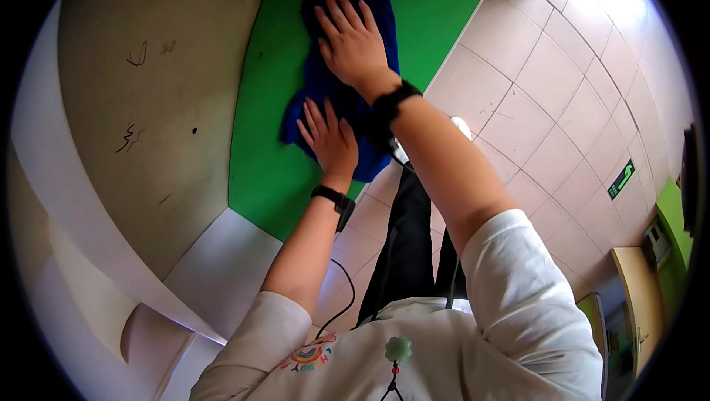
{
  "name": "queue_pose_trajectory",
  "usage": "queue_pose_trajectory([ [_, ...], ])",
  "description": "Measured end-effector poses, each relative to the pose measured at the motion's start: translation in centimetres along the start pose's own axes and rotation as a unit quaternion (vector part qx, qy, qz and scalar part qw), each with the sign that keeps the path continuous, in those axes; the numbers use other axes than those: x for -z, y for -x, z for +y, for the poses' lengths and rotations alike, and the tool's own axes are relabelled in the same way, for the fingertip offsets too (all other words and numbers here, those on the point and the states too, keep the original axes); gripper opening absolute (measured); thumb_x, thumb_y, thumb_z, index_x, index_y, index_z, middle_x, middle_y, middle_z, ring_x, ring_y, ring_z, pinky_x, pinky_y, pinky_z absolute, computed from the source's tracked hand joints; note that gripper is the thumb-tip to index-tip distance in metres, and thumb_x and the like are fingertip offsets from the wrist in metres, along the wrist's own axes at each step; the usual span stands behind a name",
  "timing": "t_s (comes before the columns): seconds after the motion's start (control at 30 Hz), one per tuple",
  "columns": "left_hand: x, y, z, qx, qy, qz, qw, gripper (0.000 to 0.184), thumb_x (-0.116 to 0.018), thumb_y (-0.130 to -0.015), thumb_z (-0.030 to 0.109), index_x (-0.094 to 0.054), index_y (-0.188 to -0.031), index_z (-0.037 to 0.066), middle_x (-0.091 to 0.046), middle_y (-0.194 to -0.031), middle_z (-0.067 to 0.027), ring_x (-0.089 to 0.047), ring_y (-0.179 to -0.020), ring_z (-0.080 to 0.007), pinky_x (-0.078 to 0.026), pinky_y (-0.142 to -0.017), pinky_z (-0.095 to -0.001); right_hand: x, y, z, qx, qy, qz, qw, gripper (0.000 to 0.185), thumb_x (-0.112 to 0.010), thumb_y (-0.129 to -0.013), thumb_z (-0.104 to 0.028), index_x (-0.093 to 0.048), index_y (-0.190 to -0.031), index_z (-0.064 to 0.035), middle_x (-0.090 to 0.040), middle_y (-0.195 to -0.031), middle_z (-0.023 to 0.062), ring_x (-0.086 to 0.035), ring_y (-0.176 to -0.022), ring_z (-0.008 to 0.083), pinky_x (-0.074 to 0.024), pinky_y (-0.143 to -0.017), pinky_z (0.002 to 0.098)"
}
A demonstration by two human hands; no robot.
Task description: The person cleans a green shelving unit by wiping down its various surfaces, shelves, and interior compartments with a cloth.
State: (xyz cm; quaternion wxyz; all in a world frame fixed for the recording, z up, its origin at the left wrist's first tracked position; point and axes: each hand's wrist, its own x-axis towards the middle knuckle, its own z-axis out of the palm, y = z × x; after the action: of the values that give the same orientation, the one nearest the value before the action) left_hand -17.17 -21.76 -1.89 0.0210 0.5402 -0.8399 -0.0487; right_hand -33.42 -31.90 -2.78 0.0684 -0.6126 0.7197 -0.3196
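Note:
A dark blue cloth (319, 79), creased and with a small pale tag at its far right corner, lies spread on a green surface (262, 116). My right hand (355, 42) rests on the cloth's far half, palm down with fingers spread. Closer to my body, my left hand (330, 140) lies flat on the near part of the cloth, its fingers also apart. The cloth's near end hangs over the edge of the green surface. Neither hand grips the fabric. Both wrists wear black bands.
A beige wall (148, 105) with scribbled marks borders the green surface on the left. To the right is a tiled floor (547, 98) with a green arrow sign (621, 179). A black cable (350, 290) hangs by my body. A wooden door (640, 305) stands at lower right.

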Motion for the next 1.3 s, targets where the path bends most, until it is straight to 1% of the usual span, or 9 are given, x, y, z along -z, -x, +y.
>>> queue_pose_trajectory([
  [0.13,-0.8,2.9,0.3,0.001,-0.018,-0.016,1.0,0.05,-0.034,-0.098,0.025,-0.044,-0.133,-0.009,-0.031,-0.146,-0.0323,-0.023,-0.141,-0.0442,-0.011,-0.116,-0.0561,1.1,2.9,-1.4,0.146,0.019,-0.119,0.982,0.048,-0.051,-0.089,-0.028,-0.054,-0.135,-0.0159,-0.046,-0.145,0.0047,-0.037,-0.137,0.0235,-0.0165,-0.117,0.0519],
  [0.23,-0.6,7.7,1.7,-0.012,-0.004,-0.069,0.998,0.05,-0.034,-0.097,0.025,-0.044,-0.13,-0.011,-0.032,-0.143,-0.0354,-0.022,-0.14,-0.0478,-0.012,-0.116,-0.0567,2.9,7.9,-0.4,0.196,-0.064,-0.143,0.968,0.046,-0.053,-0.088,-0.029,-0.057,-0.131,-0.0124,-0.05,-0.141,0.0068,-0.041,-0.135,0.0228,-0.0202,-0.118,0.0449],
  [0.43,0.1,2.1,0.8,-0.032,0.043,-0.04,0.998,0.054,-0.034,-0.095,0.027,-0.039,-0.135,-0.011,-0.027,-0.147,-0.0347,-0.021,-0.14,-0.0474,-0.012,-0.116,-0.0553,0.7,0.6,0.7,0.055,-0.034,-0.023,0.998,0.045,-0.053,-0.089,-0.028,-0.057,-0.129,-0.008,-0.05,-0.14,0.0105,-0.041,-0.133,0.0242,-0.0236,-0.116,0.041],
  [0.63,-1.0,2.4,0.1,-0.033,0.025,-0.026,0.999,0.053,-0.035,-0.095,0.025,-0.039,-0.136,-0.007,-0.03,-0.145,-0.0341,-0.025,-0.139,-0.0467,-0.013,-0.116,-0.0554,1.9,6.2,-0.3,0.184,-0.13,-0.142,0.964,0.04,-0.049,-0.094,-0.031,-0.061,-0.121,-0.0044,-0.053,-0.137,0.0124,-0.044,-0.13,0.0264,-0.0272,-0.113,0.0433],
  [0.8,-0.4,1.7,0.8,-0.043,0.041,-0.009,0.998,0.051,-0.033,-0.096,0.023,-0.04,-0.137,-0.006,-0.026,-0.15,-0.0317,-0.024,-0.141,-0.0453,-0.014,-0.116,-0.0541,4.7,2.0,5.1,0.033,-0.021,-0.028,0.999,0.041,-0.053,-0.091,-0.028,-0.057,-0.128,-0.009,-0.052,-0.136,0.0121,-0.045,-0.13,0.0277,-0.0288,-0.111,0.0458],
  [0.9,0.1,1.8,0.9,-0.036,0.031,-0.024,0.999,0.051,-0.031,-0.096,0.022,-0.04,-0.137,-0.006,-0.025,-0.151,-0.0312,-0.021,-0.142,-0.0445,-0.014,-0.117,-0.0531,2.4,0.2,1.3,-0.042,0.032,-0.009,0.999,0.04,-0.049,-0.093,-0.028,-0.058,-0.126,-0.0077,-0.05,-0.139,0.011,-0.039,-0.135,0.0265,-0.0259,-0.113,0.0452],
  [0.97,-0.4,1.9,0.4,-0.039,0.031,-0.028,0.998,0.051,-0.031,-0.095,0.022,-0.04,-0.136,-0.006,-0.025,-0.151,-0.0313,-0.02,-0.142,-0.0444,-0.014,-0.117,-0.0526,0.5,1.3,-1.7,0.094,-0.012,-0.139,0.986,0.04,-0.048,-0.093,-0.03,-0.061,-0.124,-0.0076,-0.05,-0.14,0.0111,-0.039,-0.136,0.0249,-0.0246,-0.114,0.0443],
  [1.03,-0.7,2.1,-0.1,-0.046,0.017,-0.027,0.998,0.05,-0.033,-0.093,0.021,-0.041,-0.134,-0.006,-0.025,-0.15,-0.0316,-0.02,-0.142,-0.0442,-0.014,-0.117,-0.0524,-0.4,3.8,-2.9,0.192,-0.086,-0.142,0.967,0.038,-0.049,-0.093,-0.03,-0.063,-0.121,-0.008,-0.051,-0.14,0.0115,-0.041,-0.135,0.0234,-0.0236,-0.116,0.0427],
  [1.3,-0.6,1.7,0.6,-0.024,0.044,-0.007,0.999,0.05,-0.036,-0.092,0.02,-0.043,-0.134,-0.004,-0.026,-0.152,-0.028,-0.023,-0.142,-0.0415,-0.013,-0.118,-0.0521,3.0,1.1,1.1,-0.072,0.008,0.032,0.997,0.042,-0.057,-0.081,-0.014,-0.06,-0.122,-0.0071,-0.052,-0.135,0.0152,-0.044,-0.129,0.031,-0.0274,-0.113,0.0458],
])
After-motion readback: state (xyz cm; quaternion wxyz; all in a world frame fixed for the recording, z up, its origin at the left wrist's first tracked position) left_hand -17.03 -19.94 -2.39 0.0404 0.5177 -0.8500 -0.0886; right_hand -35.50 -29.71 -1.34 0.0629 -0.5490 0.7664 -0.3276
